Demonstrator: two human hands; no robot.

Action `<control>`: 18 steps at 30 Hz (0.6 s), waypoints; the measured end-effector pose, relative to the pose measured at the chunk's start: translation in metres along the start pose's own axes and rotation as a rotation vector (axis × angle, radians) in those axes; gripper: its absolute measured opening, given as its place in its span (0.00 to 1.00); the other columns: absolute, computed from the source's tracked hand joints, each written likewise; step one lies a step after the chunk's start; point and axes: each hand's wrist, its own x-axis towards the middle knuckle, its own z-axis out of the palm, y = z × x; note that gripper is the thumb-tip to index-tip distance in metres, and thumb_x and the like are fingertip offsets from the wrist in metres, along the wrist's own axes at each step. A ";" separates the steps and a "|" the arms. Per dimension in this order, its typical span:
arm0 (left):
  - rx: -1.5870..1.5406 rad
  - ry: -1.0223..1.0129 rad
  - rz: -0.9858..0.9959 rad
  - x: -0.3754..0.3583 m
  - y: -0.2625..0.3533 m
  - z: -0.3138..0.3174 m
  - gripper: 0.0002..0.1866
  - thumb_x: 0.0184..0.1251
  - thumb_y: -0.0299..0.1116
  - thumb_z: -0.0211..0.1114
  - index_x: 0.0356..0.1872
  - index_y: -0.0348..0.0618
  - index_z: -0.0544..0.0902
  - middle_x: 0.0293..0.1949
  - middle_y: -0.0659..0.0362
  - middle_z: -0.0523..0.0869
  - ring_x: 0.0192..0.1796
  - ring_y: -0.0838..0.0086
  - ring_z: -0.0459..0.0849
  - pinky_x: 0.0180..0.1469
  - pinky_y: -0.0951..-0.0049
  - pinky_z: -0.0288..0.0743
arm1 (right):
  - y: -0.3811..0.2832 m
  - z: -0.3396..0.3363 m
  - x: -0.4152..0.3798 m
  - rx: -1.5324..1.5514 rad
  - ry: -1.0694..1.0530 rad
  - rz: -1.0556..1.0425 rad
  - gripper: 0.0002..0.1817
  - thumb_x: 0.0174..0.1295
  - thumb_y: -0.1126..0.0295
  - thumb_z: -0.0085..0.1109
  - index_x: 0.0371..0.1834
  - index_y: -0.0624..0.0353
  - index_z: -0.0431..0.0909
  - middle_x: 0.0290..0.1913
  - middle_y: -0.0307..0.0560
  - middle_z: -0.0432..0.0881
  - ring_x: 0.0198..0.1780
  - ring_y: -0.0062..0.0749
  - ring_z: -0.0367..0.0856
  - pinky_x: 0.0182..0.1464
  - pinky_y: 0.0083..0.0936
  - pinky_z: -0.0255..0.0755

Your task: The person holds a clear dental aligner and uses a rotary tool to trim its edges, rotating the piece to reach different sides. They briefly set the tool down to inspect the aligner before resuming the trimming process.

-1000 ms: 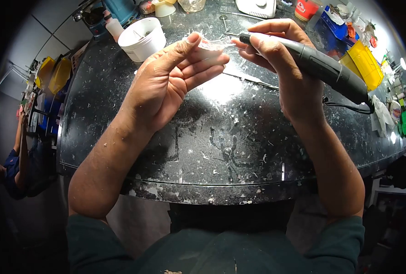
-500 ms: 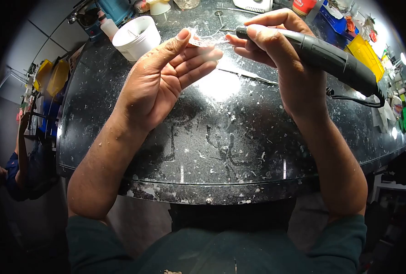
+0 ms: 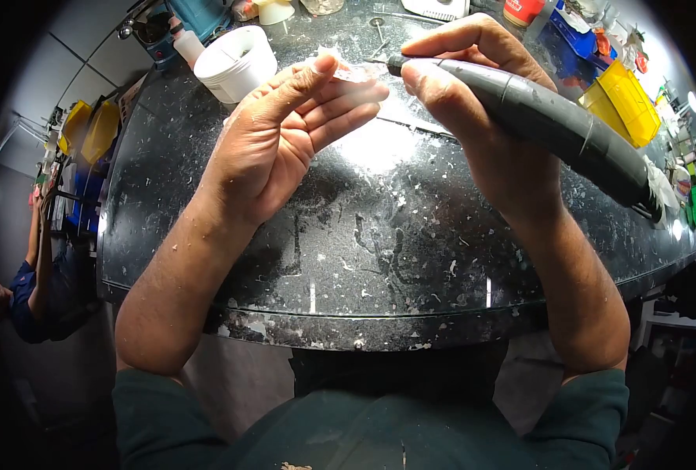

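My left hand (image 3: 273,141) pinches a small clear, shiny piece (image 3: 356,74) between thumb and fingers, its other fingers stretched out below. My right hand (image 3: 489,117) is wrapped round a thick black handheld tool (image 3: 556,117). The tool's narrow front end points left, close to the right side of the clear piece. Whether its tip touches the piece is too small to tell. Under the hands, a thin metal instrument (image 3: 418,124) lies on the dark, speckled table (image 3: 348,258), partly hidden by my right hand.
A white tub (image 3: 234,66) stands left of my left hand, with a bottle (image 3: 185,45) behind it. Yellow bins (image 3: 621,102) and a blue tray (image 3: 571,31) are at the right. A red-labelled jar (image 3: 523,9) is at the back. Another person (image 3: 30,290) is at the far left.
The black tool has tilted, its rear end swinging lower and nearer. My right hand has turned with it, and its fingers have drawn away from the clear piece. My left hand has shifted slightly right.
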 end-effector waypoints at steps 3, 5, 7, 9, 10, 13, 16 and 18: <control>-0.059 0.021 0.022 0.000 -0.001 0.004 0.16 0.80 0.34 0.55 0.55 0.28 0.77 0.55 0.37 0.82 0.63 0.46 0.81 0.69 0.52 0.76 | 0.000 0.000 0.001 -0.038 -0.024 -0.110 0.09 0.63 0.72 0.63 0.44 0.63 0.82 0.38 0.41 0.85 0.40 0.16 0.82 0.44 0.14 0.75; -0.045 0.030 0.029 -0.001 -0.001 0.005 0.16 0.80 0.33 0.56 0.54 0.28 0.77 0.55 0.37 0.82 0.63 0.46 0.80 0.69 0.52 0.76 | -0.019 -0.001 0.002 0.082 -0.058 -0.134 0.10 0.63 0.72 0.63 0.45 0.63 0.81 0.38 0.41 0.84 0.42 0.17 0.82 0.44 0.15 0.75; -0.031 0.039 0.037 -0.001 -0.002 0.006 0.16 0.79 0.33 0.56 0.54 0.27 0.78 0.55 0.37 0.82 0.63 0.46 0.80 0.69 0.52 0.76 | 0.004 0.006 0.002 0.150 -0.011 -0.147 0.10 0.63 0.73 0.63 0.45 0.63 0.80 0.39 0.41 0.84 0.42 0.17 0.82 0.45 0.15 0.75; -0.035 -0.005 0.033 0.000 -0.002 0.007 0.16 0.79 0.33 0.57 0.54 0.27 0.77 0.55 0.37 0.82 0.63 0.45 0.80 0.70 0.51 0.76 | 0.013 0.005 0.000 0.219 0.036 -0.161 0.10 0.63 0.73 0.63 0.45 0.63 0.80 0.40 0.40 0.84 0.43 0.17 0.82 0.45 0.16 0.75; -0.035 -0.005 0.035 0.000 -0.002 0.007 0.16 0.79 0.33 0.57 0.54 0.27 0.77 0.55 0.37 0.82 0.63 0.45 0.80 0.70 0.51 0.76 | 0.002 0.004 0.002 0.194 0.003 -0.270 0.10 0.63 0.73 0.63 0.45 0.63 0.79 0.40 0.41 0.84 0.43 0.18 0.82 0.46 0.17 0.75; -0.040 -0.007 0.042 0.000 -0.001 0.007 0.15 0.79 0.32 0.57 0.53 0.27 0.77 0.54 0.38 0.82 0.62 0.46 0.81 0.69 0.51 0.76 | -0.004 0.006 0.004 0.050 -0.032 -0.273 0.09 0.62 0.74 0.63 0.44 0.62 0.78 0.41 0.42 0.84 0.44 0.20 0.82 0.47 0.18 0.76; -0.067 0.003 0.042 -0.001 -0.001 0.006 0.14 0.78 0.31 0.57 0.53 0.27 0.77 0.53 0.40 0.83 0.62 0.46 0.81 0.69 0.52 0.76 | -0.018 0.006 0.001 -0.091 -0.027 -0.095 0.09 0.62 0.74 0.63 0.45 0.62 0.78 0.43 0.44 0.84 0.46 0.23 0.83 0.48 0.20 0.76; -0.074 0.005 0.033 -0.001 -0.001 0.006 0.13 0.77 0.29 0.58 0.52 0.28 0.76 0.53 0.41 0.83 0.61 0.47 0.82 0.69 0.52 0.76 | 0.002 0.002 0.000 -0.235 -0.036 -0.259 0.09 0.63 0.74 0.63 0.45 0.62 0.78 0.44 0.46 0.84 0.46 0.24 0.84 0.49 0.22 0.77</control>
